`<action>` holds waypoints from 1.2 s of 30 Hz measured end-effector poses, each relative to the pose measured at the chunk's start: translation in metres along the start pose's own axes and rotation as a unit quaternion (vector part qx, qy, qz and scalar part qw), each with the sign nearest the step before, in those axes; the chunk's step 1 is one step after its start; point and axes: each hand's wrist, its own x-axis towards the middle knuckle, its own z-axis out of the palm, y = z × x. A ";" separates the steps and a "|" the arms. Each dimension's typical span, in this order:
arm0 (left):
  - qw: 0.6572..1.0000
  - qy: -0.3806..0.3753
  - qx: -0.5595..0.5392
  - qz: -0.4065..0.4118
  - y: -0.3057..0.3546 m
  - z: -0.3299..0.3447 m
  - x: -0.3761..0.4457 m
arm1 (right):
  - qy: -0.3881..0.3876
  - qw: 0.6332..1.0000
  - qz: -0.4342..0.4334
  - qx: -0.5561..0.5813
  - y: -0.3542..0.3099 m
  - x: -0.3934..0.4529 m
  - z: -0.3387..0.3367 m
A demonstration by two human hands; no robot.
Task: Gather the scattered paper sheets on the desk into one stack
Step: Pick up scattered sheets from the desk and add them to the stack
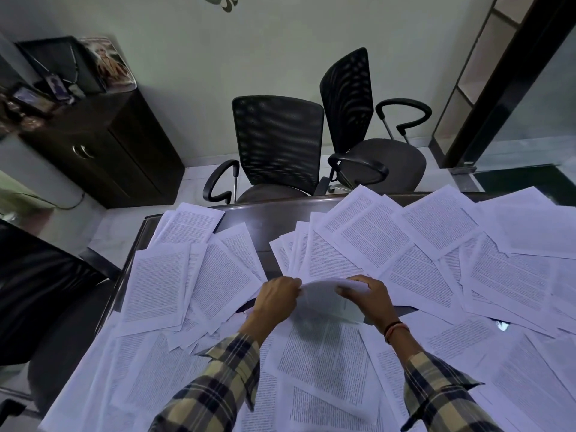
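Several printed paper sheets [367,238] lie scattered and overlapping across the dark desk [268,219], covering most of its surface. At the desk's middle I hold a small bundle of sheets [324,302], bowed upward and slightly blurred. My left hand [276,299] grips the bundle's left edge. Its right edge is gripped by my right hand [371,296], thumb on the near face. Both plaid sleeves reach in from the bottom. More sheets [324,360] lie flat under my hands.
Two black mesh office chairs [277,141] [374,151] stand beyond the desk's far edge. A dark wooden cabinet [103,148] with framed pictures on top is at the back left. A black chair [34,294] is at the left; a glass partition [530,113] is at the right.
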 end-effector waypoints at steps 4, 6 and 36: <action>0.977 0.012 -0.199 -0.079 -0.015 -0.008 0.004 | 0.089 0.996 -0.021 0.015 0.004 -0.001 -0.017; 0.927 0.017 -0.348 -0.136 -0.024 -0.016 0.000 | 0.082 0.990 0.043 0.102 0.010 0.002 -0.025; 0.662 0.210 -0.687 -0.212 0.044 -0.002 -0.068 | -0.046 0.986 -0.092 0.134 -0.016 -0.028 0.001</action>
